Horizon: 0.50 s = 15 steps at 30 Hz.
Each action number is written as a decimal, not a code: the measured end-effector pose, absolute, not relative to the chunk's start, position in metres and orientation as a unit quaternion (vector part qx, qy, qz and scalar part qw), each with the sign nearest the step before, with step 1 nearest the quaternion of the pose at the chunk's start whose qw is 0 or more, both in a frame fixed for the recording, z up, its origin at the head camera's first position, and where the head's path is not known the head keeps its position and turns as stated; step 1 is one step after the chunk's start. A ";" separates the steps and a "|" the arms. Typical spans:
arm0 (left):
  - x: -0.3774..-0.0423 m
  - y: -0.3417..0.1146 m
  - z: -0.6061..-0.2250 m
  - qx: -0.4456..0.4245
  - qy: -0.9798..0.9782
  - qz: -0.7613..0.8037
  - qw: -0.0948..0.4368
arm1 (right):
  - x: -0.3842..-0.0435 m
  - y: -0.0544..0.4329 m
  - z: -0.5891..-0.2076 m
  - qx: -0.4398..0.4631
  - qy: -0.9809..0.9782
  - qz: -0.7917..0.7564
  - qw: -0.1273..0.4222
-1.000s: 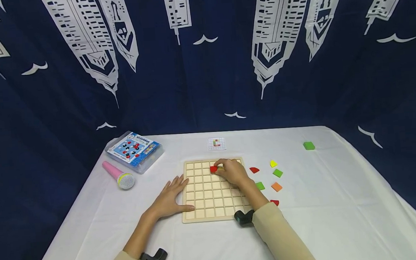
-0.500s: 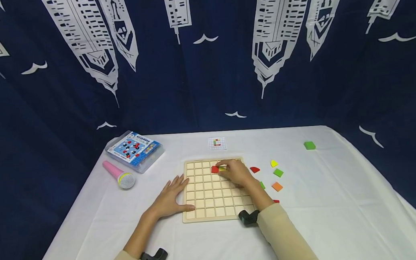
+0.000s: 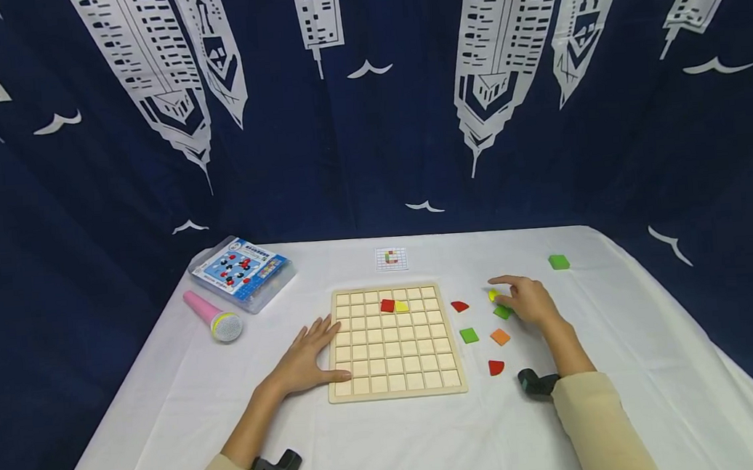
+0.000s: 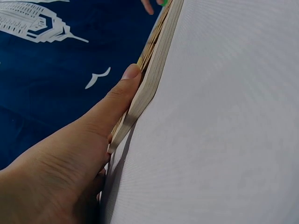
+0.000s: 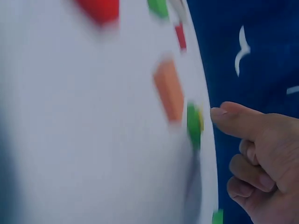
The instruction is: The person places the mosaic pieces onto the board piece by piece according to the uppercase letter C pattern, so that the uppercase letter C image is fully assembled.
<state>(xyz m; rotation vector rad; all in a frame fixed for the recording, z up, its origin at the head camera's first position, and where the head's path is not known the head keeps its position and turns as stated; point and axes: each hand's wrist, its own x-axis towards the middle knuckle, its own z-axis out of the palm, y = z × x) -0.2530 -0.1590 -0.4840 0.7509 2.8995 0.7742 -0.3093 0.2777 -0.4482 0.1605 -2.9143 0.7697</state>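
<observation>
- Board: flat on the table, its left edge beside the left hand, which is spread, thumb over the lower corner and fingers along the side.
- Right hand: just above a yellow wedge and a green square, index finger and thumb parted, the other fingers curled in; whether it touches the wedge cannot be told.
- Room: white cloth runs between the board's near edge and the person, and in a narrow strip between its right edge and the loose pieces.
- Materials: pale wood, rounded at the corners, ruled into square cells; smooth cloth, faintly creased.
- Shapes: a red square and yellow square side by side near the board's far edge; an orange square and red wedge right of it.
</observation>
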 end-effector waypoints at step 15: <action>-0.255 -0.161 -0.487 0.245 0.937 0.247 0.021 | -0.327 0.292 -0.460 0.080 -0.961 0.263 0.042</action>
